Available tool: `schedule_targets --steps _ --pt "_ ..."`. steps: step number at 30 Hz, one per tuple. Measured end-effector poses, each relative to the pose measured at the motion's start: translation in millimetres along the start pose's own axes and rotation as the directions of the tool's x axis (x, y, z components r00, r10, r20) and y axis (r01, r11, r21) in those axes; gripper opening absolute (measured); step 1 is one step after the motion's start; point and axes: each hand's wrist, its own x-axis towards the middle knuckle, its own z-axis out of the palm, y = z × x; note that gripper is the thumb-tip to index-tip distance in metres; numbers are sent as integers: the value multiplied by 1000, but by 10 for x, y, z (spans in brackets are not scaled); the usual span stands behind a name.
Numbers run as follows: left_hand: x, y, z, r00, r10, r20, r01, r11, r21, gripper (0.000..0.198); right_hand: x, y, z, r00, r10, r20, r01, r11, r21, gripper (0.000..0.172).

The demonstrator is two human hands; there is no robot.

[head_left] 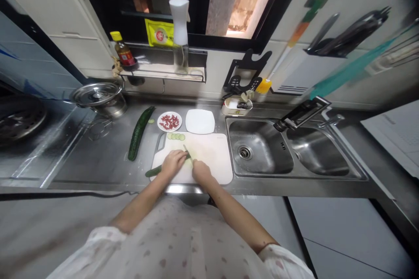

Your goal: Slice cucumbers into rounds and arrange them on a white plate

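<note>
On the white cutting board (214, 157), my left hand (173, 163) is wrapped round a cucumber; its dark green end (153, 171) sticks out at the board's left edge. My right hand (201, 171) grips a knife (189, 151), whose blade slants up and left beside the cucumber's cut end. Several pale cucumber slices (176, 137) lie in a row at the board's top left. A whole cucumber (140, 133) rests on the steel counter to the left, with one slice (151, 121) near it.
Behind the board are a plate of chopped red pieces (169, 121) and a white square plate (200, 121). A double sink (262, 146) is on the right, with a black faucet (301, 114). A lidded steel pot (100, 98) stands at the back left.
</note>
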Motion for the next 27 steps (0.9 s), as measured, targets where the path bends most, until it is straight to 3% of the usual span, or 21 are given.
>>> schedule_targets --steps 14,23,27 --pt "-5 -6 -9 1000 5 -2 -5 1000 6 22 117 -61 17 997 -26 -75 28 999 31 32" --pt "-5 16 -6 1000 -5 -13 4 1000 -6 22 -229 96 127 1000 26 -7 -26 1000 -10 29" --pt "-7 14 1 1000 -5 -29 4 1000 -10 21 -259 90 136 999 38 -5 -38 999 -16 31"
